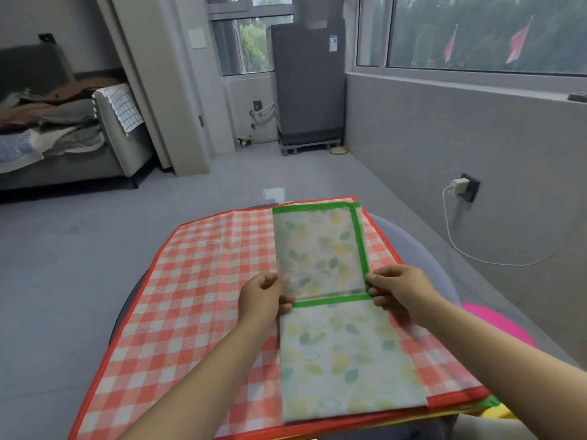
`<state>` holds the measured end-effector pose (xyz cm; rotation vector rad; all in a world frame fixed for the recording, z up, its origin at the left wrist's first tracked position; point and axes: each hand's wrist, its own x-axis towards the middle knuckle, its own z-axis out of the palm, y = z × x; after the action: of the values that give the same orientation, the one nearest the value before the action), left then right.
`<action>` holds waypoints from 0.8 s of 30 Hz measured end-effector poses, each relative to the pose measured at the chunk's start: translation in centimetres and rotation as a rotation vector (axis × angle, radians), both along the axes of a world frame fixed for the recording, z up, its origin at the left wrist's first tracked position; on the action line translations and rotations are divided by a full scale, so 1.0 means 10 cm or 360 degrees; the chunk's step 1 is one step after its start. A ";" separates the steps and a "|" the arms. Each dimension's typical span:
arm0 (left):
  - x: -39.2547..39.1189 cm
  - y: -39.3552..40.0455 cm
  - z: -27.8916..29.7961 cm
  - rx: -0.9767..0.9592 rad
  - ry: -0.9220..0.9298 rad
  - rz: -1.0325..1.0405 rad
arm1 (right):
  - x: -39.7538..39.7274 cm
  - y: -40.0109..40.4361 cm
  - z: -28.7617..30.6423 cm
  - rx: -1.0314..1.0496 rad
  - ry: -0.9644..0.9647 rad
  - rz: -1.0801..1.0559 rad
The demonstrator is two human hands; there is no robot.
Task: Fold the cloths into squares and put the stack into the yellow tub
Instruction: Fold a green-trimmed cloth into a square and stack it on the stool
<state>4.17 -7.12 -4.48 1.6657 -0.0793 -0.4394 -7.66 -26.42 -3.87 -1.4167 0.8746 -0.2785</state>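
Mid-frame, left hand (pixel 265 298) and right hand (pixel 397 290) each pinched the leaf-print cloth (pixel 333 328) at its green hem, keeping edges aligned for the fold.

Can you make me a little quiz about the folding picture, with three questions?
1. True or false: both hands are holding the leaf-print cloth.
2. What colour is the leaf-print cloth's border? A green, B blue, C black.
3. What pattern has the big cloth underneath?

Key:
1. True: the left hand and the right hand each pinch an edge.
2. A.
3. Red and white checks.
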 end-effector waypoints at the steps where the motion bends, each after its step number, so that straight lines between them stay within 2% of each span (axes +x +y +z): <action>1: -0.01 0.03 0.01 -0.0041 0.0026 -0.0021 | -0.02 -0.03 -0.01 0.0012 -0.0021 0.0035; 6: -0.02 0.16 0.05 -0.0178 0.0169 -0.0114 | -0.10 -0.11 -0.02 0.0187 -0.0077 0.0237; 13: -0.04 0.28 0.05 -0.0140 0.0101 -0.0237 | -0.10 -0.18 -0.07 0.0251 -0.0105 0.0268; 18: -0.09 0.36 0.03 0.0162 -0.0110 -0.0376 | -0.18 -0.10 0.03 -0.0073 0.0043 0.0459; 22: -0.13 0.36 0.00 0.0283 -0.0328 -0.0446 | -0.24 0.04 0.13 -0.0618 0.0183 0.0555; 24: -0.16 0.34 -0.04 0.0424 -0.0566 -0.0494 | -0.27 0.17 0.15 -0.0947 0.0278 0.0630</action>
<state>2.53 -3.76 -4.88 1.9896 -0.5695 -0.3926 -10.32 -24.74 -2.42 -2.1572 0.6509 -0.1139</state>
